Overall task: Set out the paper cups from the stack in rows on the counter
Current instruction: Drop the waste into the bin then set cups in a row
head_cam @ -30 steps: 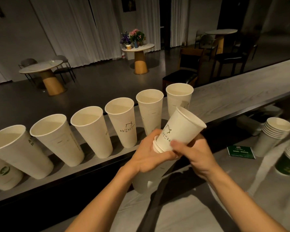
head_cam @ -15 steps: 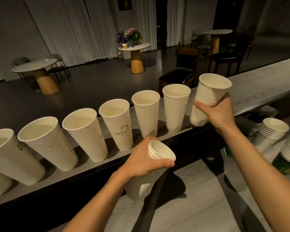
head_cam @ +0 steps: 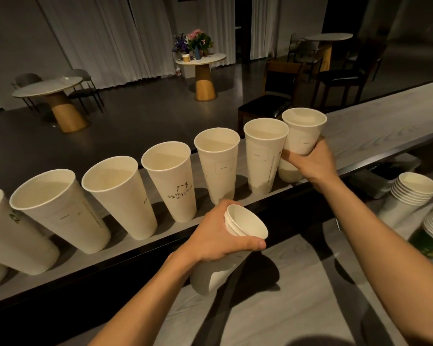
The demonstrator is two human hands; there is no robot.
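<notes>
As right hand [head_cam: 310, 162] lowers, cup [head_cam: 303, 132] beside row [head_cam: 171, 181]

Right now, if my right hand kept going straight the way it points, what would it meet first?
Probably the neighbouring tall white paper cup in the row. The right hand grips the end cup, pointing up-left; that cup sits close beside it, though depth is unclear.
</notes>
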